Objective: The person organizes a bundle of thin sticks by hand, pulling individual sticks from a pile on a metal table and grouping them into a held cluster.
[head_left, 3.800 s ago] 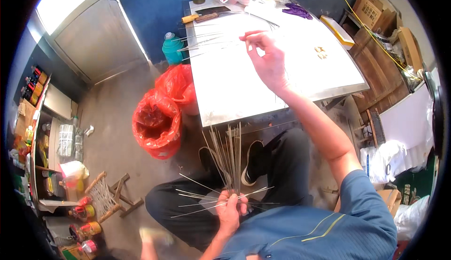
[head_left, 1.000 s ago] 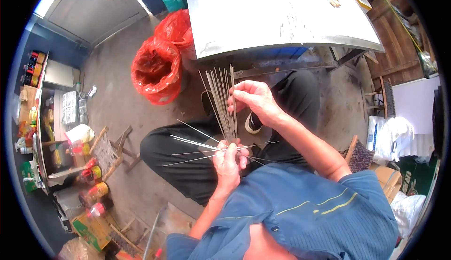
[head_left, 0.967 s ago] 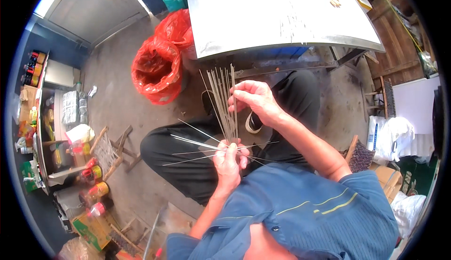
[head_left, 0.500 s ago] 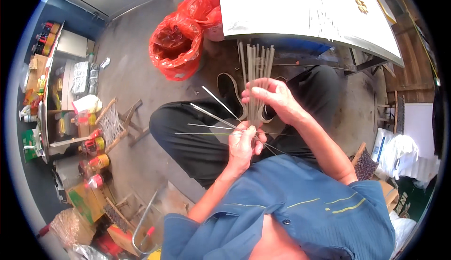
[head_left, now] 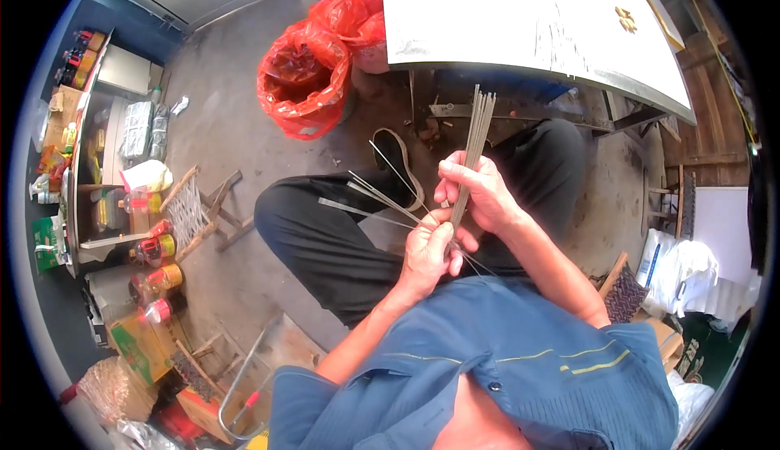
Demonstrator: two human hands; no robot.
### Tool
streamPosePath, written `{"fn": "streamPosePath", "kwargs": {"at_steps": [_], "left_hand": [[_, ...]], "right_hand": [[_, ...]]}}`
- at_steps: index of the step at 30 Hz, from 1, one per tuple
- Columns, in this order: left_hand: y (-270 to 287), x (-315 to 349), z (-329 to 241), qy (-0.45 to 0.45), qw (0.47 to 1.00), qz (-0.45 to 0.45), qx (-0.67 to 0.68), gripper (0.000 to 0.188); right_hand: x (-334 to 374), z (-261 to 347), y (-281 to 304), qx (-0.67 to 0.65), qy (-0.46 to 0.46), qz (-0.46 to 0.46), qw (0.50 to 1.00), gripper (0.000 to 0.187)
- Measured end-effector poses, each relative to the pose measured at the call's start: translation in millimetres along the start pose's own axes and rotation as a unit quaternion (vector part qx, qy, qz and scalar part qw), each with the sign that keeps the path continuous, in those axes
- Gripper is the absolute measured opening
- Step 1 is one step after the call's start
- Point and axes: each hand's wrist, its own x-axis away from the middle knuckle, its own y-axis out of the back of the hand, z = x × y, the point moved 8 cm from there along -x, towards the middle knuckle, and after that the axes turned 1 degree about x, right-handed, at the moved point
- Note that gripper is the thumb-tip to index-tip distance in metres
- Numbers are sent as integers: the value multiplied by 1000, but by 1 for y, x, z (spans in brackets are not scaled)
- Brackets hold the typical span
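Note:
A tight bundle of thin grey rods (head_left: pixel 481 125) stands up over my lap, its top leaning right. My right hand (head_left: pixel 487 192) is wrapped around its middle. Lower down, my left hand (head_left: pixel 427 253) pinches the bundle's bottom end between thumb and fingers. That same hand also grips several loose thin rods (head_left: pixel 380 195), which fan out toward the left, with a few thin ends poking out below it on the right. The fingers partly hide the lower ends. What the rods are made of I cannot tell for sure; they look like metal wire.
Ahead stands a white-topped table (head_left: pixel 487 19) with small tan pieces (head_left: pixel 625 19) on it. Red-lined bins (head_left: pixel 305 84) stand to its left. A small stool (head_left: pixel 191 214), bottles (head_left: pixel 158 279) and shelves line the left side. White bags (head_left: pixel 678 263) lie at the right.
The upright rods, spread and blurred before, are now gathered into a narrow bundle leaning right. My right hand has closed around them, slightly lower. The loose rods at left lie closer together.

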Motion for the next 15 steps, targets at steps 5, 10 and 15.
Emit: {"fn": "streamPosePath", "kwargs": {"at_steps": [5,10,15], "left_hand": [[3,-3,8,-10,999,-10,-33,24],[3,-2,4,-26,999,-22,-33,23],[2,-6,4,-18,999,-15,-42,22]], "right_hand": [[-3,2,3,25,4,3,1000,22],[13,50,27,124,216,-183,951,21],[50,105,10,244,316,-209,893,5]]}}
